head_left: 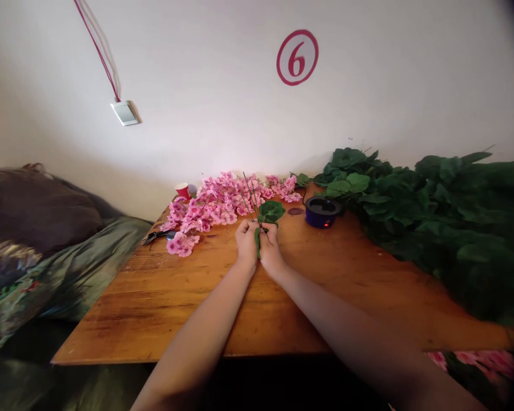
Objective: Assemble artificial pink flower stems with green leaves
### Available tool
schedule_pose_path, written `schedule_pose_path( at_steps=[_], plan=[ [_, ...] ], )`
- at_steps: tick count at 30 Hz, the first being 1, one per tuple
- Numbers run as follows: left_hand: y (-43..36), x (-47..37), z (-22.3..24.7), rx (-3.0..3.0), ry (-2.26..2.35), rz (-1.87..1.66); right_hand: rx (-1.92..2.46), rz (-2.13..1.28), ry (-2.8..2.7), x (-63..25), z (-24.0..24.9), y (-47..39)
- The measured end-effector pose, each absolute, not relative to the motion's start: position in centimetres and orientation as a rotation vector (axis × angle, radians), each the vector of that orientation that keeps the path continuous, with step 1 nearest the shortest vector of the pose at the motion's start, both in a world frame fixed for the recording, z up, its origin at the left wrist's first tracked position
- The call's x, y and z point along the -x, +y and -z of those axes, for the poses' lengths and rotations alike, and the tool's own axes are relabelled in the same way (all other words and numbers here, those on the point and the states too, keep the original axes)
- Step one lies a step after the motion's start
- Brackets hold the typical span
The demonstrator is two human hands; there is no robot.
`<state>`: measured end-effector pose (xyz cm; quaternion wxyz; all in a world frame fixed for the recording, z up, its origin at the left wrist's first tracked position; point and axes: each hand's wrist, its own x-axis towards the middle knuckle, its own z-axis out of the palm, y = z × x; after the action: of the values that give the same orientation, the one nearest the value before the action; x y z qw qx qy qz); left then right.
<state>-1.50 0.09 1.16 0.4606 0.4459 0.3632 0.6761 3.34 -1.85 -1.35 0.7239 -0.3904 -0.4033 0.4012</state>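
Over the middle of the wooden table, my left hand and my right hand are side by side, fingers closed on a small sprig of green leaves with thin stems. The bare stems point up and away above my fingers. One leaf hangs down between my hands. Behind them lies a heap of pink flowers. To the right of the sprig sits a round dark blue pot with a lit red switch.
A large pile of green leaves covers the table's right side. A red paper cup and dark scissors-like tools are at the left. Full sacks stand left of the table. More pink flowers are at lower right.
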Motion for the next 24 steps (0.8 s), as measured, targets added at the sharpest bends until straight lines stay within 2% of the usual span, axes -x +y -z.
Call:
schedule_pose_path(
  at_steps=[16, 24],
  plan=[
    [0.7, 1.0, -0.4, -1.165, 0.824, -1.656, 0.817, -1.008, -0.795, -4.2, 0.9, -0.8],
    [1.1, 1.8, 0.2, -1.348, 0.895, -1.735, 0.91, -0.668, -1.193, -5.7, 2.0, -0.1]
  ],
)
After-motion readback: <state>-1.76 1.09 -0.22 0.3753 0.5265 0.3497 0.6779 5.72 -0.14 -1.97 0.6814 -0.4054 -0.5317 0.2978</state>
